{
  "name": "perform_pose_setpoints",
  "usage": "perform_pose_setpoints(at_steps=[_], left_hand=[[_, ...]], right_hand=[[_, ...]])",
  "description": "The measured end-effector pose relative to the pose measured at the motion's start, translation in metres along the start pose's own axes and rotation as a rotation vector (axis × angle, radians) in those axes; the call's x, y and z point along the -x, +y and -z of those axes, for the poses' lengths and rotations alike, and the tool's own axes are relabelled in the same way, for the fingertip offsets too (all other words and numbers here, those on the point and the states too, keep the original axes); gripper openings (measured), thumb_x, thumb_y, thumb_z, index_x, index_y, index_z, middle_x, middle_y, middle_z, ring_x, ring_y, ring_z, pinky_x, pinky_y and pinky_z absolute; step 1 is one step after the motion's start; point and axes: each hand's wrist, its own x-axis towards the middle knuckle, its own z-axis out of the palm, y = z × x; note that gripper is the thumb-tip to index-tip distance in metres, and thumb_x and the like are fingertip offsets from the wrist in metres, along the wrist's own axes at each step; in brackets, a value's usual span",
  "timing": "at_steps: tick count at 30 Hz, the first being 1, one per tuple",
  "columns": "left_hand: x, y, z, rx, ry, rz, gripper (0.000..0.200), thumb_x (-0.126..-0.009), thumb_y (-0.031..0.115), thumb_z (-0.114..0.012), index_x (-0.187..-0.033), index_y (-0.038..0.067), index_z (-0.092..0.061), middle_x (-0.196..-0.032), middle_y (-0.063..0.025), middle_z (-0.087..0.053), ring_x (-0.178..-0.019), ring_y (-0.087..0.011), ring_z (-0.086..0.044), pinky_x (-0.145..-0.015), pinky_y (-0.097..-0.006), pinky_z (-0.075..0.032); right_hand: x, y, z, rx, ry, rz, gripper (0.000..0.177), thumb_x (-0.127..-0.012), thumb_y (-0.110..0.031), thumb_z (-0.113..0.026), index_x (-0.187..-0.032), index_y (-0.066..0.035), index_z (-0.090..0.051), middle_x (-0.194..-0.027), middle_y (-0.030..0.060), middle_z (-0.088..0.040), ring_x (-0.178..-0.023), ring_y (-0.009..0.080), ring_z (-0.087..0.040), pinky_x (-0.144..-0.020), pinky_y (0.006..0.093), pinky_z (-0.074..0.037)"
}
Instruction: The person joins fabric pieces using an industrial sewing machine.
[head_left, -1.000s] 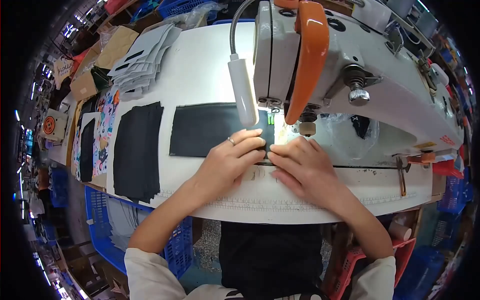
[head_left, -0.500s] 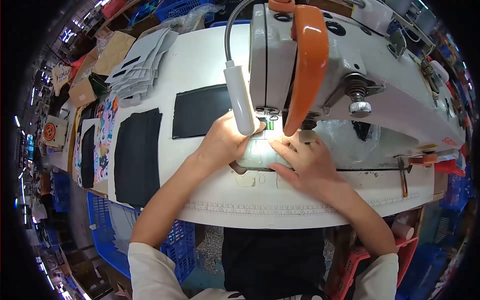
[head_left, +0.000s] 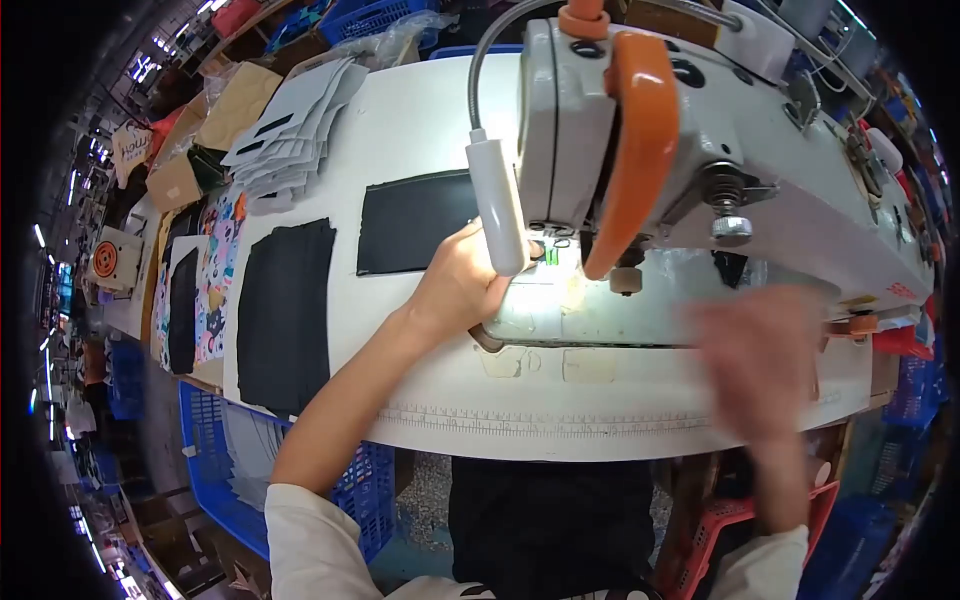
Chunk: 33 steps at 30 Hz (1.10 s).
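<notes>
My left hand lies at the sewing machine, fingers drawn together on the right end of a black fabric piece. The white lamp hides part of those fingers. Beside the fingertips, bright green marks show at the needle area. My right hand is over the right side of the table, apart from the fabric, near the slim tool lying there. Motion smears its fingers, so I cannot make out whether it holds anything.
A stack of black fabric lies left, beside patterned cloth. Grey pieces are piled at the back left. An orange lever guard hangs in front of the machine head. Below the table stand a blue basket and a red basket.
My right hand has left the machine bed by the needle and swung right, now blurred. My left hand stays on the black fabric. The whole view has shifted slightly.
</notes>
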Motion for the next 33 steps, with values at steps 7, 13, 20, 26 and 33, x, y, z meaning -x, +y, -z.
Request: perform_pose_setpoints(at_steps=[7, 13, 20, 26, 33], left_hand=[[0.003, -0.001, -0.002, 0.105, 0.015, 0.057, 0.014, -0.085, -0.002, -0.065, -0.095, 0.0, -0.075, -0.094, -0.0165, -0.072, -0.095, -0.0368, -0.07, -0.085, -0.0434, -0.058], [0.003, -0.006, -0.006, 0.067, 0.024, 0.02, 0.013, -0.085, -0.002, -0.066, -0.096, -0.001, -0.074, -0.094, -0.0166, -0.072, -0.098, -0.0377, -0.069, -0.088, -0.0439, -0.058], [0.003, -0.001, -0.005, 0.046, -0.012, 0.003, 0.013, -0.086, -0.001, -0.068, -0.097, 0.0, -0.075, -0.096, -0.017, -0.072, -0.1, -0.0381, -0.069, -0.09, -0.0441, -0.058], [0.004, -0.006, -0.006, 0.036, -0.011, 0.008, 0.011, -0.088, 0.003, -0.069, -0.097, 0.0, -0.075, -0.098, -0.0172, -0.072, -0.102, -0.0379, -0.068, -0.091, -0.0443, -0.057], [-0.001, -0.004, -0.004, 0.031, -0.016, 0.021, 0.017, -0.089, 0.006, -0.07, -0.104, 0.001, -0.075, -0.097, -0.017, -0.072, -0.102, -0.037, -0.067, -0.089, -0.044, -0.057]], right_hand=[[0.134, 0.246, 0.305, 0.376, 0.984, -0.737, 0.036, -0.102, -0.029, -0.06, -0.132, -0.01, -0.063, -0.124, 0.0064, -0.064, -0.114, 0.0248, -0.061, -0.1, 0.0416, -0.048], [0.284, 0.389, 0.34, -0.766, 0.74, -1.07, 0.048, -0.111, -0.037, -0.049, -0.149, -0.008, -0.051, -0.144, 0.0071, -0.059, -0.128, 0.0229, -0.059, -0.11, 0.0401, -0.046], [0.314, 0.355, 0.276, -0.837, 1.048, -0.882, 0.052, -0.111, -0.04, -0.05, -0.149, -0.006, -0.051, -0.145, 0.0079, -0.059, -0.129, 0.0226, -0.059, -0.111, 0.0404, -0.045], [0.299, 0.33, 0.244, -0.9, 1.052, -0.813, 0.05, -0.111, -0.037, -0.048, -0.149, -0.005, -0.05, -0.144, 0.0091, -0.06, -0.131, 0.024, -0.057, -0.111, 0.0427, -0.044], [0.318, 0.355, 0.241, -0.824, 0.996, -0.828, 0.043, -0.111, -0.031, -0.049, -0.145, -0.005, -0.053, -0.141, 0.0104, -0.062, -0.126, 0.0256, -0.061, -0.108, 0.042, -0.048]])
